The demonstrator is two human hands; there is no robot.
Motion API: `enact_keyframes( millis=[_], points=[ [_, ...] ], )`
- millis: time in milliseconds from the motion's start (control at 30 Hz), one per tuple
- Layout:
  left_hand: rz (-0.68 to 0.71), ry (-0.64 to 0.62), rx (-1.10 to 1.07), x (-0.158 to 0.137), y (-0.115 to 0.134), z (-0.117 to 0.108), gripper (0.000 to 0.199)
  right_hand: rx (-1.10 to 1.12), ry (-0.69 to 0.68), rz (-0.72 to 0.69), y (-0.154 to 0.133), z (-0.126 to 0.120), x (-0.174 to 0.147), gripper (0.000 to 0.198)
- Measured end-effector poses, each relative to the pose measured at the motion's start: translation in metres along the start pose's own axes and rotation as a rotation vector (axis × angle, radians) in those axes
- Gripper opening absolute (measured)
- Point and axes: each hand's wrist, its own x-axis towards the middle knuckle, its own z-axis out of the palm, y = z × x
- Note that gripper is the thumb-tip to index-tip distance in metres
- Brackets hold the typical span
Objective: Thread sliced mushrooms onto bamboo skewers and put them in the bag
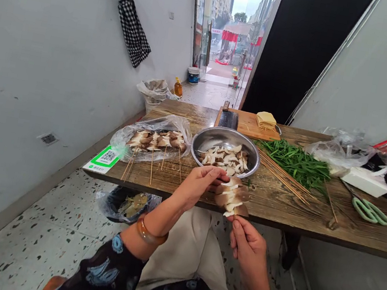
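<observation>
Between my hands is a skewer of sliced mushrooms (pixel 232 197), brown-capped with white flesh, held over the table's front edge. My right hand (pixel 249 242) pinches its lower end between thumb and fingers. At the upper end, my left hand (pixel 202 181) is closed on a mushroom slice, partly hidden by the fingers. Just beyond, a steel bowl (pixel 197 141) holds more loose mushroom slices (pixel 226 158). To the left, several finished mushroom skewers (pixel 157 140) lie on a clear plastic bag (pixel 123 137), their sticks pointing toward me.
Bare bamboo sticks (pixel 285 177) and green chives (pixel 295 160) lie right of the bowl. Behind it are a cleaver (pixel 228 119) and stacked tofu sheets (pixel 266 120) on a cutting board (pixel 247 127). Green-handled scissors (pixel 371 210) lie far right. A lined bin (pixel 114 203) stands below the table's left end.
</observation>
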Motion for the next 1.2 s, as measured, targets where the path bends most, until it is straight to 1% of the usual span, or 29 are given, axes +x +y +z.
enact_keyframes(
  millis=[67,167,300,467,667,833,933,1100,1200],
  points=[
    [0.013,0.013,0.037,-0.002,-0.001,0.003,0.046,-0.025,0.009,-0.025,-0.001,0.002,0.001,0.042],
    [0.008,-0.007,0.065,-0.005,-0.003,0.008,0.042,-0.058,0.002,-0.067,-0.003,0.004,0.001,0.040],
    [0.009,-0.001,-0.014,-0.007,-0.010,0.015,0.039,-0.096,-0.016,-0.105,-0.004,0.006,0.002,0.037],
    [-0.006,0.037,-0.090,-0.008,-0.017,0.019,0.041,-0.192,0.047,-0.150,-0.003,0.006,0.001,0.034],
    [-0.028,0.029,-0.106,-0.010,-0.021,0.021,0.041,-0.205,0.054,-0.168,-0.002,0.005,0.001,0.035],
    [-0.032,0.053,-0.092,-0.015,-0.026,0.024,0.039,-0.235,0.101,-0.215,0.004,0.005,0.000,0.033],
    [-0.032,0.067,-0.058,-0.016,-0.028,0.024,0.039,-0.238,0.096,-0.204,0.008,0.005,0.000,0.034],
    [-0.046,0.055,-0.046,-0.015,-0.032,0.025,0.038,-0.235,0.096,-0.187,0.010,0.005,0.000,0.034],
    [-0.064,0.053,-0.068,-0.014,-0.030,0.025,0.037,-0.185,0.080,-0.128,0.007,0.005,0.000,0.036]
  ],
)
